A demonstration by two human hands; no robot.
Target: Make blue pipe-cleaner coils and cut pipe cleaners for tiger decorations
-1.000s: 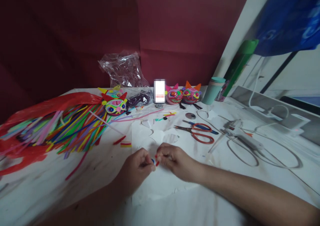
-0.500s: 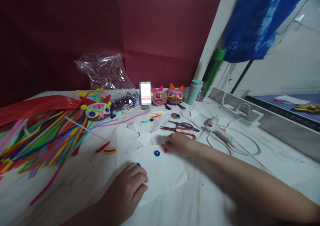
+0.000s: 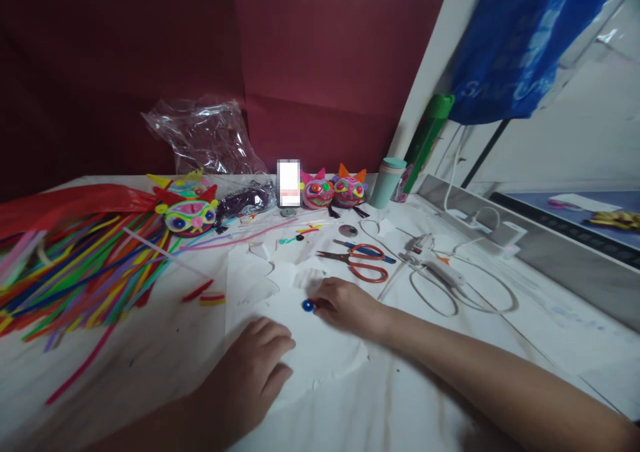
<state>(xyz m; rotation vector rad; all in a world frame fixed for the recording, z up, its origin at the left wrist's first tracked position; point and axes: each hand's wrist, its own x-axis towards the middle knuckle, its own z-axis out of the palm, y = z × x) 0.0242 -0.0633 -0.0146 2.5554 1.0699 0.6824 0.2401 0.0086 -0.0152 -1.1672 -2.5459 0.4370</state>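
A white paper sheet (image 3: 325, 349) with a cut, wavy edge lies on the table. On it, a small blue coil (image 3: 307, 305) with a pale centre sits right at the fingertips of my right hand (image 3: 343, 309). Those fingers are pinched together, with a bit of red showing beside them; what they hold is too small to name. My left hand (image 3: 263, 372) rests on the paper's left part, fingers bent and slightly apart, nothing visible in it. Orange-handled scissors (image 3: 367, 263) lie behind my right hand.
Colourful strips (image 3: 95, 272) cover the left side. Decorated heads (image 3: 190, 215) with horns stand at the back, near a plastic bag (image 3: 205, 135). A green cup (image 3: 387, 184) stands back right. White cables (image 3: 450, 279) lie coiled at the right.
My right hand has moved left and slightly down to the blue coil. The second blue piece by my left hand is now hidden. The view has shifted slightly.
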